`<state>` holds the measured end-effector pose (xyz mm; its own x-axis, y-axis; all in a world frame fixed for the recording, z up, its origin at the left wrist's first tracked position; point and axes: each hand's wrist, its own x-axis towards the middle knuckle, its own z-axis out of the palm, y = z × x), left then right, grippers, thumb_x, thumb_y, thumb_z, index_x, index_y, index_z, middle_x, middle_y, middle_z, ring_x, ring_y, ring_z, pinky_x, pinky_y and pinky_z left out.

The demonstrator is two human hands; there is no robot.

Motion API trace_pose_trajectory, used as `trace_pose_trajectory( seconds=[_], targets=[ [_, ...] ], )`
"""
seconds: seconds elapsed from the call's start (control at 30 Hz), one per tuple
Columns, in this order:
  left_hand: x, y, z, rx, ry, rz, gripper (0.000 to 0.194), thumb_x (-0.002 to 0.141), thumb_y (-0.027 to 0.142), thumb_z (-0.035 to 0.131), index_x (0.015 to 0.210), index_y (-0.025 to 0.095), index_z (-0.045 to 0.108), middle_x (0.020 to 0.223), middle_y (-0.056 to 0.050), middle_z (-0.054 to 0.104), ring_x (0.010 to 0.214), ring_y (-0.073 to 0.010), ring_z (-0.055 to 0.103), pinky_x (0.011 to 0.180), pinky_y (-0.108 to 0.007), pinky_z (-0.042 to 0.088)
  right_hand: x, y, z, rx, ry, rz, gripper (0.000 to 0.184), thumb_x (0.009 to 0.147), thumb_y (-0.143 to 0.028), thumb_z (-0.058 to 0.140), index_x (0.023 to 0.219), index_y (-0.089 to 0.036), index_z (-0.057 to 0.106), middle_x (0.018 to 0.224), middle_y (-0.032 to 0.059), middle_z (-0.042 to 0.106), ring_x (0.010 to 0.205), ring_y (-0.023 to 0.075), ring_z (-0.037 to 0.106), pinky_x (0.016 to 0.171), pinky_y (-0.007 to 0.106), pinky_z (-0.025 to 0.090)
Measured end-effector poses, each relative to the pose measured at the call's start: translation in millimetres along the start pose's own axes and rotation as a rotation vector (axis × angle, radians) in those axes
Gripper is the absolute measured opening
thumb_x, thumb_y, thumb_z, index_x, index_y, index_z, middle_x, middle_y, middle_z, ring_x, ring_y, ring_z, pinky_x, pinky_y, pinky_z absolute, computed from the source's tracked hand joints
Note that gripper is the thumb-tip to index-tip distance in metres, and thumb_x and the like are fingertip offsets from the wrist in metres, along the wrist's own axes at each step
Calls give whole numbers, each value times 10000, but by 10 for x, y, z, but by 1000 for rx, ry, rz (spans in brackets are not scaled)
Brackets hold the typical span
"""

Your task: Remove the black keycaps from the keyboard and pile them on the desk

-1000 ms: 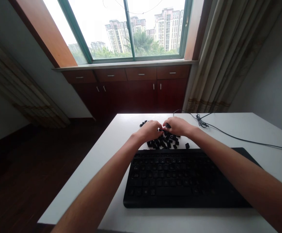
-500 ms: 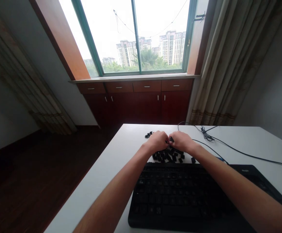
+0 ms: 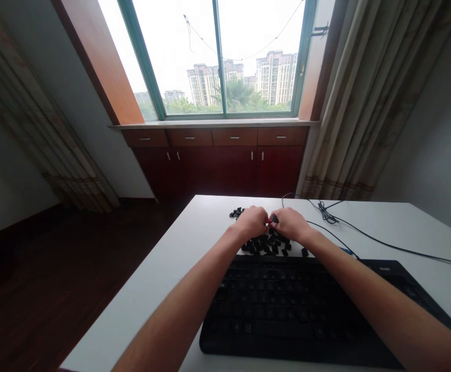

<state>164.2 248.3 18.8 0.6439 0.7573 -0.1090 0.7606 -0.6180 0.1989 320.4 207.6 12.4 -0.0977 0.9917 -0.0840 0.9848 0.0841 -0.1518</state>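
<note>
My left hand point(image 3: 252, 222) and my right hand point(image 3: 289, 223) meet above the far edge of the keyboard, fingers closed in pinches. Between the fingertips is a small red piece point(image 3: 270, 221), gripped at the left hand's side. Against my right fingers sits a black keycap point(image 3: 274, 218), partly hidden by them. Beneath both hands lies a pile of loose black keycaps point(image 3: 265, 245). Smaller black pieces point(image 3: 235, 212) are heaped just beyond my left hand. The black keyboard point(image 3: 280, 305) stretches below my forearms, which cover parts of it.
A white table point(image 3: 159, 268) carries everything. A single keycap point(image 3: 305, 252) lies apart, right of the pile. Black cable point(image 3: 384, 242) runs across the right side, with a tied bundle point(image 3: 327, 213) near the back edge. Beyond stand red-brown cabinets point(image 3: 218, 168) under a window.
The view has shifted slightly. My hands stay together over the pile, and more of the red piece now shows between the fingertips.
</note>
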Motion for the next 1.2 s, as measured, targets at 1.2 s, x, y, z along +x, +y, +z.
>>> trace_pose_trajectory(
  seconds=[1.2],
  targets=[
    [-863, 290, 109, -1974, -55, 58, 194, 891, 187, 703, 1069, 115, 737, 1011, -75, 731, 828, -85, 691, 811, -176, 569, -1072, 172, -179, 1839, -96, 169, 232, 888, -338, 687, 1058, -187, 738, 945, 45, 632, 540, 24, 360, 385, 82, 301]
  ],
)
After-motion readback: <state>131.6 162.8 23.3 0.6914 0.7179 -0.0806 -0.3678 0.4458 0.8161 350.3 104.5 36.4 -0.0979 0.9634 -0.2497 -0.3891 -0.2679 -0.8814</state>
